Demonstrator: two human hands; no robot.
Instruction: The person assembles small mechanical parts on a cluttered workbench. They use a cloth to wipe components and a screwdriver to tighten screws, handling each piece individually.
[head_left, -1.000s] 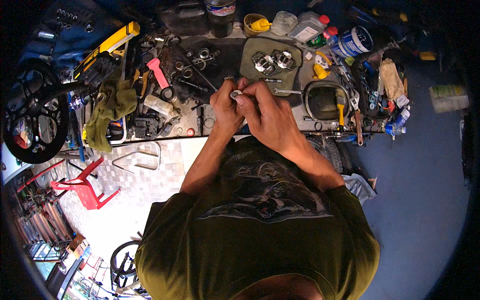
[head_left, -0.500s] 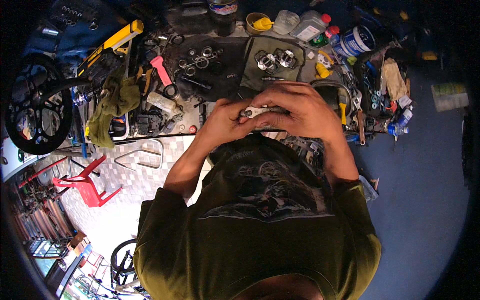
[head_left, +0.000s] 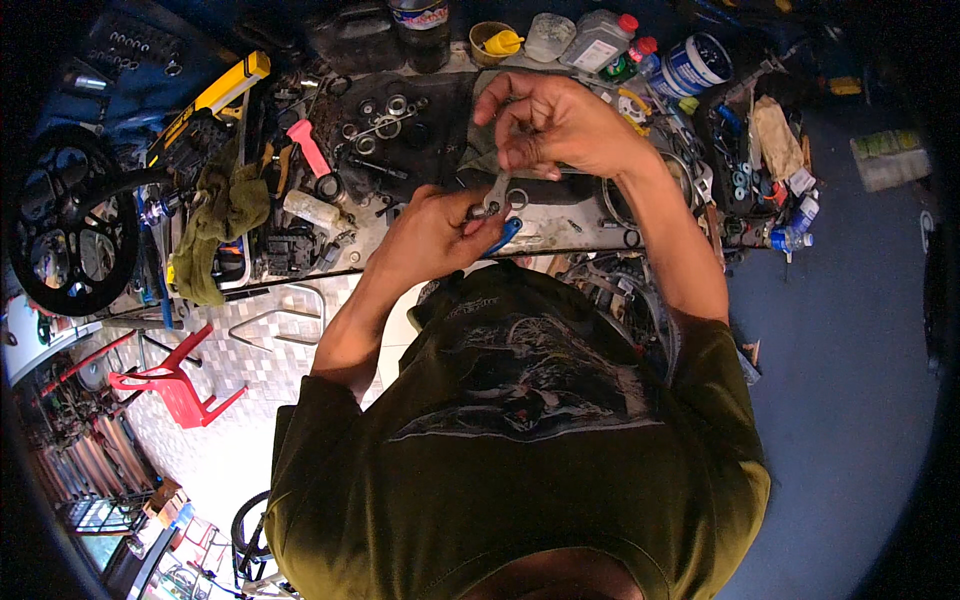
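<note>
My left hand (head_left: pixel 432 238) is closed above the near edge of the bench, fingers curled around a small part that is mostly hidden. A metal wrench (head_left: pixel 499 188) stands out from its fingertips, its jaw end at a small dark fitting there. My right hand (head_left: pixel 575 130) is raised farther off, thumb and forefinger pinching the wrench's far end while the other fingers are loosely bent. Just right of the wrench jaw shows a metal ring (head_left: pixel 517 198). A blue piece (head_left: pixel 511 232) pokes out beside my left fingers; whether they hold it is unclear.
A dark mat (head_left: pixel 432 110) carries metal rings and small parts. Left of it lie a pink-handled tool (head_left: pixel 308 148), an olive cloth (head_left: pixel 215 225) and a yellow box (head_left: pixel 215 100). Bottles and a white-blue tub (head_left: pixel 692 72) line the back right. A red chair (head_left: pixel 178 383) stands on the floor.
My right hand has risen away from my left, and the wrench has swung from lying sideways to pointing away from me. My left hand has shifted slightly.
</note>
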